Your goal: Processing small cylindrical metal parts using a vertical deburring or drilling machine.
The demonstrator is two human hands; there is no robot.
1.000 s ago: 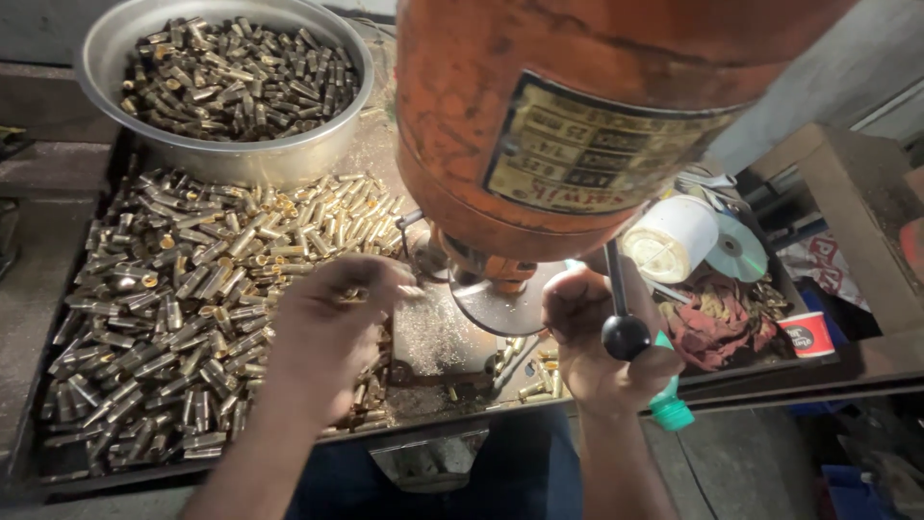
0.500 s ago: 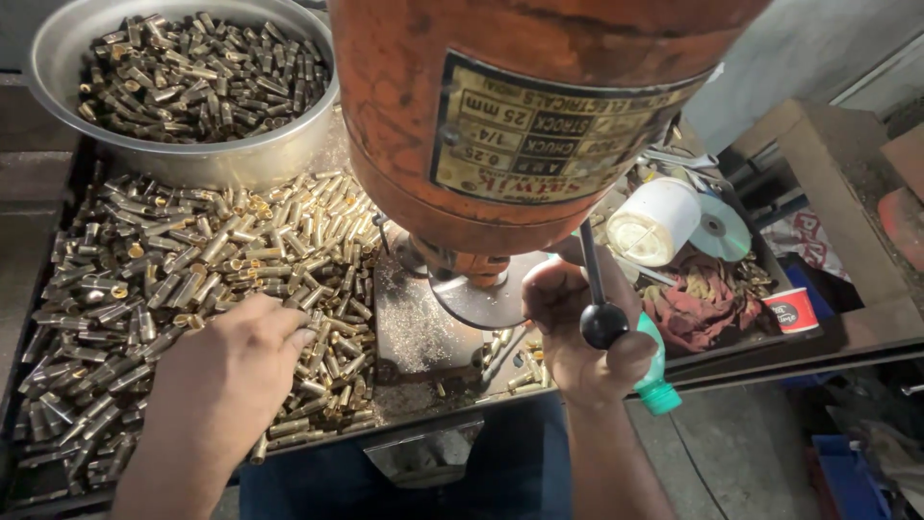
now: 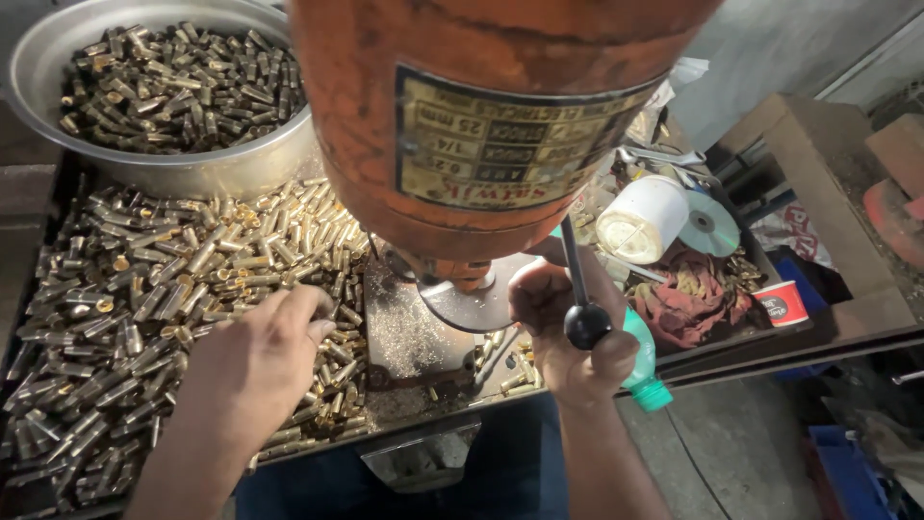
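1. My left hand (image 3: 252, 358) lies on the loose brass casings (image 3: 125, 318), fingers curled narrow over them at 8 o'clock from the orange drill press (image 3: 481, 125).
2. My right hand (image 3: 568, 332) has its fingers wrapped around the black-knobbed lever (image 3: 585, 323).
3. The steel bowl (image 3: 173, 171) at 11 o'clock is full of darker casings.

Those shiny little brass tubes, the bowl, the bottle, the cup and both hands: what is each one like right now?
Brass tubes: loose heap on the tray.
Metal bowl: full of darker tubes.
Left hand: fingers down in the heap.
Right hand: by the black lever knob.
Green bottle: capped, lying tilted.
Red cup: upright.
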